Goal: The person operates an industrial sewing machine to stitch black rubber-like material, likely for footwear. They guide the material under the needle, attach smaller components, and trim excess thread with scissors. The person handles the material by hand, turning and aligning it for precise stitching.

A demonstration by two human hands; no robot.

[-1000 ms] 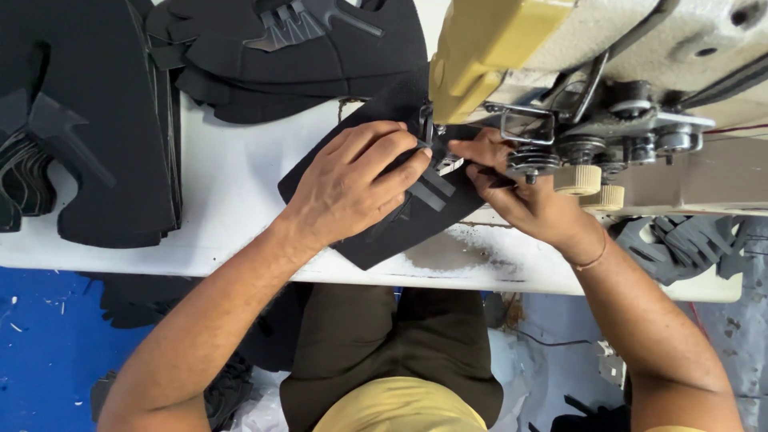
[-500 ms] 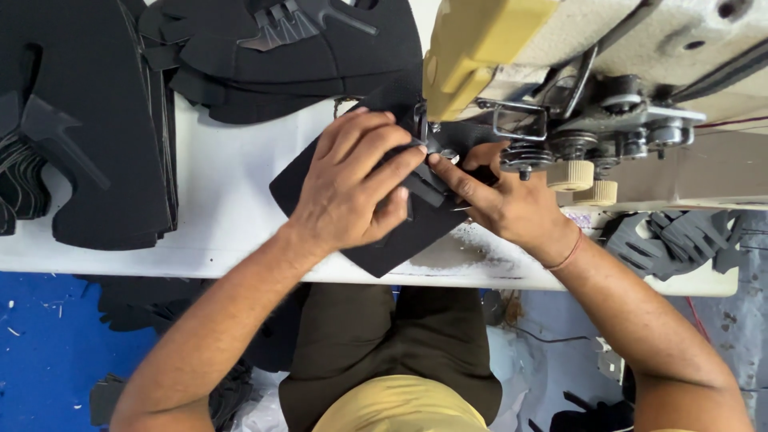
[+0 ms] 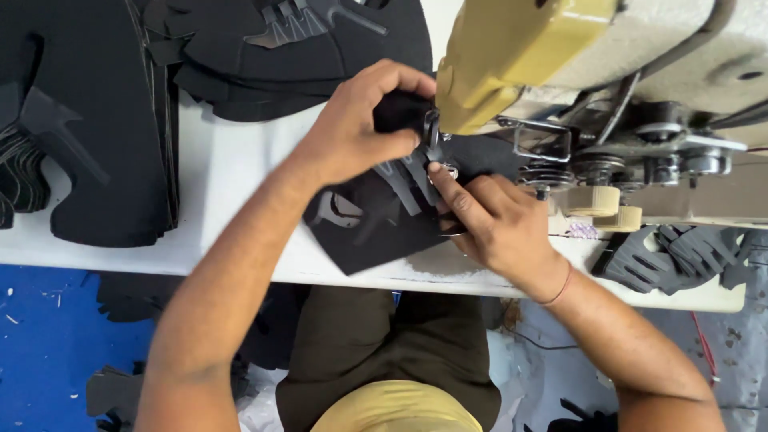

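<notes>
A flat black fabric piece [image 3: 376, 232] with grey overlay strips lies on the white table [image 3: 232, 168], its far end under the head of a yellow and cream sewing machine [image 3: 552, 56]. My left hand [image 3: 360, 120] pinches the far edge of the piece beside the machine's needle area. My right hand [image 3: 496, 224] presses its fingertips on the piece next to the presser foot [image 3: 436, 148]. Both hands touch the same piece.
Stacks of black cut pieces [image 3: 88, 136] fill the table's left and far side [image 3: 288, 48]. More grey and black cut parts [image 3: 680, 256] lie under the machine at the right. Thread spools [image 3: 596, 200] sit on the machine. Scraps lie on the blue floor [image 3: 48, 320].
My left hand lifted from lying flat on the piece and now pinches its far edge at the needle. The piece has turned and shifted toward me. My right hand stayed by the presser foot.
</notes>
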